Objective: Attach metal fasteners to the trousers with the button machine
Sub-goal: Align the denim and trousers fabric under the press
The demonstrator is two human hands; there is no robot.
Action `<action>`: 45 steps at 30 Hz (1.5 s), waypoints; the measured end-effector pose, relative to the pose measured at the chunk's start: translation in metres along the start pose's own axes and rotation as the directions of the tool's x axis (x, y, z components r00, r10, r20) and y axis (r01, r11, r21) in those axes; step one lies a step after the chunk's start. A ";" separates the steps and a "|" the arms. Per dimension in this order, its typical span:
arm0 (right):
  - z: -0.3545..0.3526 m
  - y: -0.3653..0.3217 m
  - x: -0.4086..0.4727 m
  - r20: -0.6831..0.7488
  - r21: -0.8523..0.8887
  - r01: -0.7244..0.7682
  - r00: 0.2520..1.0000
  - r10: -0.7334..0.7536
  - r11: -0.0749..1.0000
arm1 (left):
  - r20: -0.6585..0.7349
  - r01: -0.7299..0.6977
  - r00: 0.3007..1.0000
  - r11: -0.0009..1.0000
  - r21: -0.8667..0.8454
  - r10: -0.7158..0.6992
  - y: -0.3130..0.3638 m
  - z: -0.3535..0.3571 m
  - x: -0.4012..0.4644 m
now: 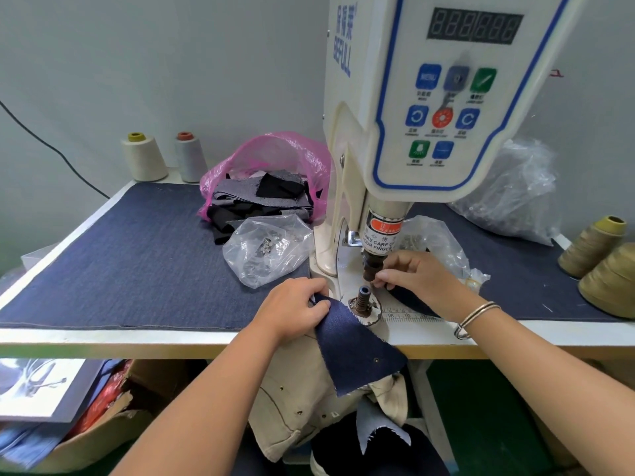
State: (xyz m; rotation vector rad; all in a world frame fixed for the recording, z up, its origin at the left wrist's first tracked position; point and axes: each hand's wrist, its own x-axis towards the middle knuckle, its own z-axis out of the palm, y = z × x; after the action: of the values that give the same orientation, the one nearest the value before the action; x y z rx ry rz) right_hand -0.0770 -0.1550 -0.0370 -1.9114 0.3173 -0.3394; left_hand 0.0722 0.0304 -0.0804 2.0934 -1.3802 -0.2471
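While left hand (295, 309) pinches navy fabric (354, 348) clear at 9 o'clock of die (364, 298), right hand (417, 278) pinches at punch (371, 266), apparently loading a fastener.

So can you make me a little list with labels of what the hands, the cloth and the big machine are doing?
left hand: left hand pinches the dark blue cloth piece beside the lower metal post
right hand: right hand has its fingertips at the upper metal punch; a fastener there is too small to see
machine: white button machine with blue-edged panel, display dark
clear bag: clear plastic bag of small metal pieces, left of the machine
beige garment: beige trousers hang below the table edge
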 end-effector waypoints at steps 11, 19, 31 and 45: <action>0.008 0.002 -0.021 -0.072 0.163 -0.026 0.997 0.038 0.986 | 0.021 0.004 1.000 1.000 0.003 -0.004 0.002 -0.001 0.000; 0.010 -0.008 -0.020 -0.029 0.095 0.003 1.000 0.000 0.995 | 0.021 0.004 1.000 1.000 -0.003 -0.004 0.000 0.000 0.001; 0.014 -0.020 -0.016 0.001 -0.277 0.148 0.988 -0.153 0.949 | 0.003 0.002 1.000 1.000 -0.003 -0.002 -0.003 0.001 0.001; 0.024 -0.010 -0.013 -0.096 -0.191 0.129 0.984 -0.149 0.973 | -0.004 0.019 1.000 1.000 -0.015 -0.019 -0.005 0.003 0.003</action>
State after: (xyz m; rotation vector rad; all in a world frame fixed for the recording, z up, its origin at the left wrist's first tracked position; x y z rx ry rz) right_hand -0.0794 -0.1263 -0.0373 -2.1065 0.2959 -0.5256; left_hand 0.0755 0.0277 -0.0854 2.0943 -1.3527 -0.2596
